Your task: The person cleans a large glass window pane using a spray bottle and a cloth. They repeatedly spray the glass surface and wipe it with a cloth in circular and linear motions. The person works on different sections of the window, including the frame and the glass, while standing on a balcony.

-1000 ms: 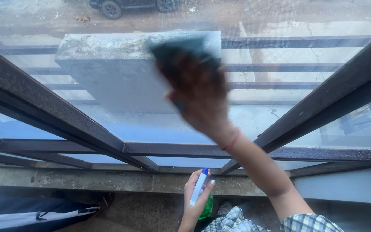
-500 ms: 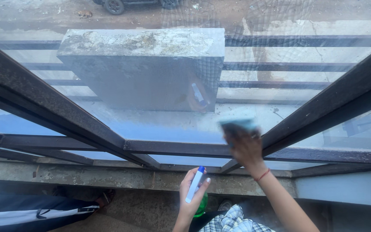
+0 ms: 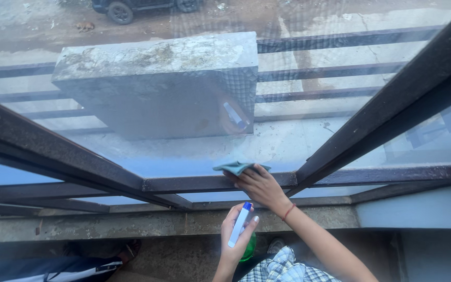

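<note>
Right hand [image 3: 259, 185] pins teal cloth [image 3: 236, 167] to glass; left hand [image 3: 236, 240] grips spray bottle [image 3: 239, 224].

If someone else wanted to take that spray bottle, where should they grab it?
Probably the green body of the spray bottle, reached from the right: the left hand wraps its white-and-blue top, and only that lower part bulges free beside the palm.

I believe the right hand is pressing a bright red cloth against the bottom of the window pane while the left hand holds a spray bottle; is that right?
Not quite: the head view shows the cloth under the right hand is teal, not red. It is pressed at the bottom of the window pane, and the left hand holds the spray bottle.
</note>
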